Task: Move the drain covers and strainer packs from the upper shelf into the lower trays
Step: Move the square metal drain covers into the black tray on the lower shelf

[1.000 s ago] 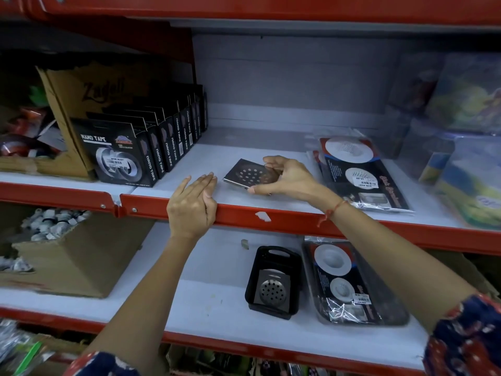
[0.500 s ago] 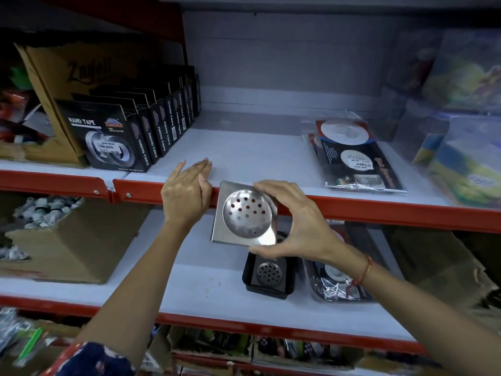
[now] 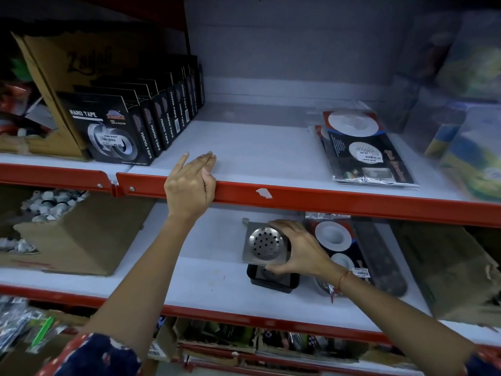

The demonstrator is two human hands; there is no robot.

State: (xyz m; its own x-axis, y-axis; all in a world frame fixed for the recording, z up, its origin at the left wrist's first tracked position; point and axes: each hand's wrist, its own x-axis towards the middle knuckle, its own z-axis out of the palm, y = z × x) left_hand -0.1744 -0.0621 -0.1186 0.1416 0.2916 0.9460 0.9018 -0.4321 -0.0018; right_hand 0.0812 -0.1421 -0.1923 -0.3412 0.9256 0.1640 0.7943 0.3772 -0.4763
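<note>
A single head-worn wide-angle view faces a red-edged metal shelving unit (image 3: pixel 325 198) straight on and tilts slightly down, close enough that both bare forearms reach in from the bottom edge. It takes in the white upper shelf board (image 3: pixel 257 147) and white lower shelf board (image 3: pixel 206 283); edges bend from lens distortion

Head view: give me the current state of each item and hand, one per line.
Drain cover: held tilted, just above the black tray.
Black tray: on the lower shelf, contents hidden by the cover.
Strainer packs: lying flat on the upper shelf, not yet moved.
Clear tray: on the lower shelf, holds a strainer pack.
Right hand: gripping the drain cover.
Left hand: resting on the upper shelf's red edge, empty.
</note>
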